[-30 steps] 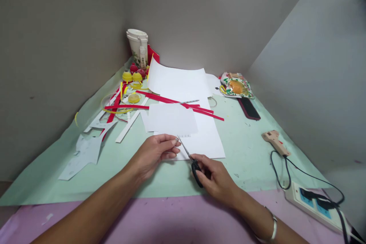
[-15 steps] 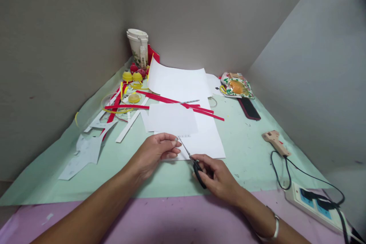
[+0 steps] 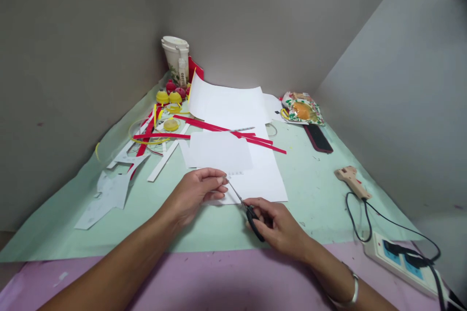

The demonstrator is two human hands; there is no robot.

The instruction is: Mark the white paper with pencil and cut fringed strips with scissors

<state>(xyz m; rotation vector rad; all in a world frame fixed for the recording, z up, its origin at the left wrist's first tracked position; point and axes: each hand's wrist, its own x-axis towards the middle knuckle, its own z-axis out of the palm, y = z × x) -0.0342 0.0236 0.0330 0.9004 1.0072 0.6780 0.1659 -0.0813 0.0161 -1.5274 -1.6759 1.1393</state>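
Note:
My left hand [image 3: 202,188] pinches a tiny pale piece between thumb and index finger; it is too small to name. In my right hand [image 3: 275,223] is a pair of black-handled scissors [image 3: 251,216], gripped by the handles. The narrow blades reach up and left, with their tips close to the left fingertips. The blades look nearly closed. Below both hands lies a large white sheet [image 3: 270,184], and a smaller white sheet [image 3: 221,150] rests on it. A row of tiny pale bits [image 3: 237,173] sits just beyond my left fingertips.
Red strips [image 3: 266,143] and a pencil [image 3: 242,129] lie across the paper. Paper scraps [image 3: 109,197] are at left, by a yellow ring [image 3: 171,125]. A cup [image 3: 175,60] stands behind. On the right are a phone [image 3: 317,138], a glue gun [image 3: 352,181] and a power strip [image 3: 401,265].
My left fingers have shifted slightly left and drawn closer together around the tiny piece. The scissors have moved very little, their tips still near those fingers.

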